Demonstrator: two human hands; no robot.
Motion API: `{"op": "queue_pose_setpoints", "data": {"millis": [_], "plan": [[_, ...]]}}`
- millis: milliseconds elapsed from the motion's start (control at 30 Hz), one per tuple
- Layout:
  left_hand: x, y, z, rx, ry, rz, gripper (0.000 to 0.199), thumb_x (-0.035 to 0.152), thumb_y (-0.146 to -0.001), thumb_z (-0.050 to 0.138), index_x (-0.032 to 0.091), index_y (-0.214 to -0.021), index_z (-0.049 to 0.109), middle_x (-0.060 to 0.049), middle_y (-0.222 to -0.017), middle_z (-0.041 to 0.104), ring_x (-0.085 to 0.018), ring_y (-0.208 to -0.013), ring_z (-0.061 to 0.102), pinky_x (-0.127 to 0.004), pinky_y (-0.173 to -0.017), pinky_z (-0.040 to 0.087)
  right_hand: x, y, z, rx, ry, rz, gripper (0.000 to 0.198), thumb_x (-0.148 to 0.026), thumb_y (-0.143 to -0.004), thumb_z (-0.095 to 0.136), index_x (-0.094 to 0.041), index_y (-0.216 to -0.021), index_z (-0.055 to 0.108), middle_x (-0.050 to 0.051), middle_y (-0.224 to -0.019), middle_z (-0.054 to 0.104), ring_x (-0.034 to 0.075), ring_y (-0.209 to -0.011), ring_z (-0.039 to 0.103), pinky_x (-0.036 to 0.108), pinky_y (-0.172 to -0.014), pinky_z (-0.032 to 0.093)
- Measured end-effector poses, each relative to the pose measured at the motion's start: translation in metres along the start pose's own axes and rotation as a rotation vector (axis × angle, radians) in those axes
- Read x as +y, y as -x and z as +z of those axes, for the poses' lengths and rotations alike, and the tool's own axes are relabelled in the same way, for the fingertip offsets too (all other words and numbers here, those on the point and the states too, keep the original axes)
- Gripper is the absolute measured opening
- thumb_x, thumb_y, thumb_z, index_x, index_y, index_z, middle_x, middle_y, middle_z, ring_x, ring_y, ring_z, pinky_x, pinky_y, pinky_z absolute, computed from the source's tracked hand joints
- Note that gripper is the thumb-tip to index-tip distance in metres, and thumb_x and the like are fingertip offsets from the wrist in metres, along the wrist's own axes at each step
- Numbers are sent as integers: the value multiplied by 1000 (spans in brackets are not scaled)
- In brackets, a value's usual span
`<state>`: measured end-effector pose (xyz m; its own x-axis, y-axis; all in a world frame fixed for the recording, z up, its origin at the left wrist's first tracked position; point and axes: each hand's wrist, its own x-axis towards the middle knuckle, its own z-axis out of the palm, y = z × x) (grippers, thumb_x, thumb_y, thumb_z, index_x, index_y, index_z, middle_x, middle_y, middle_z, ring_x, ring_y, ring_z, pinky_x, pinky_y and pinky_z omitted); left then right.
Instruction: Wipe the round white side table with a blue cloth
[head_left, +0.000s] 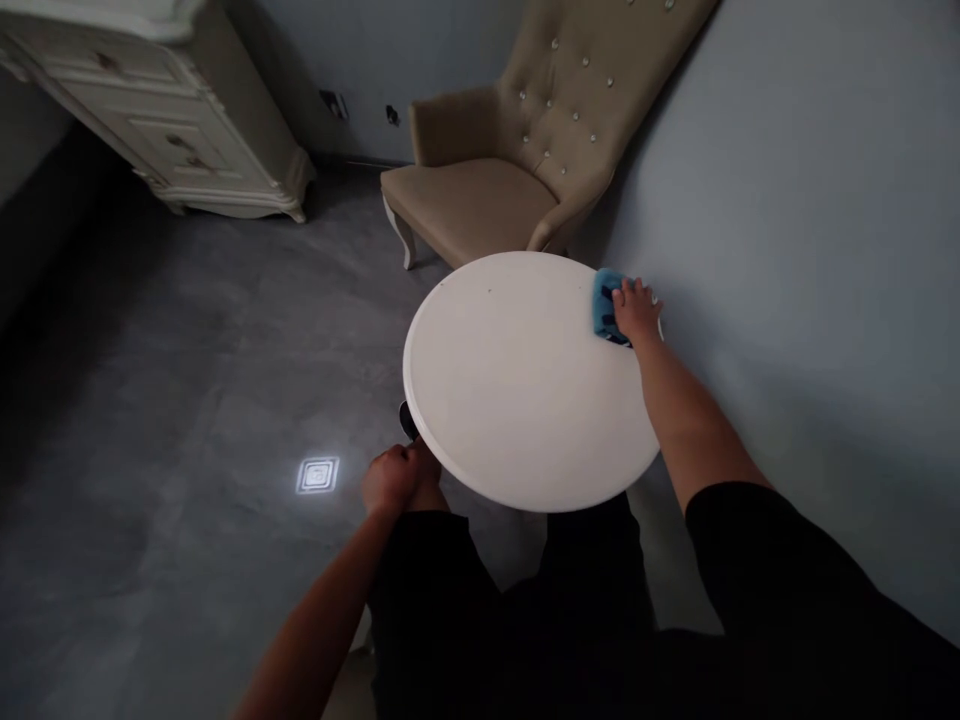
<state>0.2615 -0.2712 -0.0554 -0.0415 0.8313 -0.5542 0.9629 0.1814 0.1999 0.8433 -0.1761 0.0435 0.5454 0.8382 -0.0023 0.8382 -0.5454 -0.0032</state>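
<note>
A round white table [517,400] stands in front of my knees. Near its far right edge, my right hand [637,310] presses on a folded blue cloth [602,300] with dark markings, the fingers bent over it. Part of the cloth is hidden under the palm. My left hand [391,478] rests at my bare left knee, just off the table's near left edge. Its fingers look curled in, and whatever they may hold is hidden. A few tiny dark specks show on the far part of the tabletop.
Behind the table stands a tan armchair [465,205] with a buttoned back. A carved white cabinet [180,130] is at the far left. Close on the right runs a grey wall [810,200]. A bright square light pattern [317,475] falls on the grey floor [225,350].
</note>
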Motion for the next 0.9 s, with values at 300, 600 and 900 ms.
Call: {"op": "queue_pose_setpoints", "data": {"millis": [300,600,900], "plan": [[23,15,4,8,1,42,58,50,-109,41,16,-124,85,-26,-132,81,-44,-125,78,-49,-97,61,33,198,1,-79,26,-64,75,-60,-119,28,-20,-182,39,16,-191,25,47,-176,19,79,-136,22],[29,30,11,4,-54,92,58,48,-110,39,15,-125,84,-28,-131,81,-44,-125,78,-51,-99,61,28,386,3,-147,-9,-269,69,-58,-115,38,-38,-180,45,0,-191,21,49,-178,7,89,-135,17],[21,17,11,-18,-62,58,53,44,-108,40,19,-121,85,-25,-130,82,-43,-121,79,-48,-94,62,6,241,-1,-143,-1,-240,76,-64,-114,39,-33,-183,37,6,-192,21,56,-175,12,94,-131,13]]}}
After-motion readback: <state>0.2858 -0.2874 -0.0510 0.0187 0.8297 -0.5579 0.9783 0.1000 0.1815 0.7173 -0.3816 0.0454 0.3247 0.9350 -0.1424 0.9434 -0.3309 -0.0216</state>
